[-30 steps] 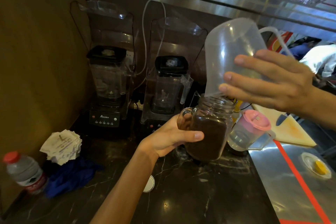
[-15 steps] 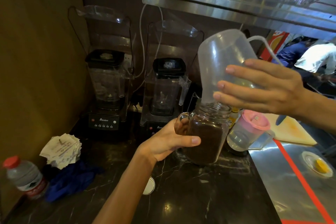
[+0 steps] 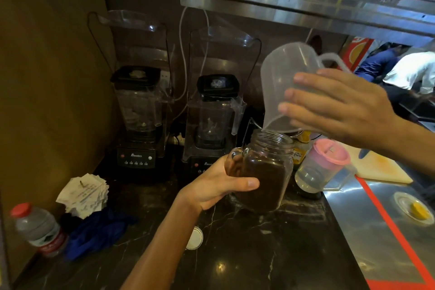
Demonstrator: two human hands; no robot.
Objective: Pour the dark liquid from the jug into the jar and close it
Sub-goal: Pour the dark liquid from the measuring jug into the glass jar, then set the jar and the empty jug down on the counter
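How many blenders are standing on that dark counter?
2. One black-based blender with a clear cover stands at the back left by the wall; the second black-based blender stands right of it, behind the glass handled jar. None seems hidden.

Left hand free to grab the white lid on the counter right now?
Probably not: the left hand is wrapped around the jar, steadying it under the tipped jug. The lid itself lies unobstructed beside that forearm.

Clear jug [image 3: 280,82] upturned over open, dark-filled glass jar [image 3: 266,172], spout at rim
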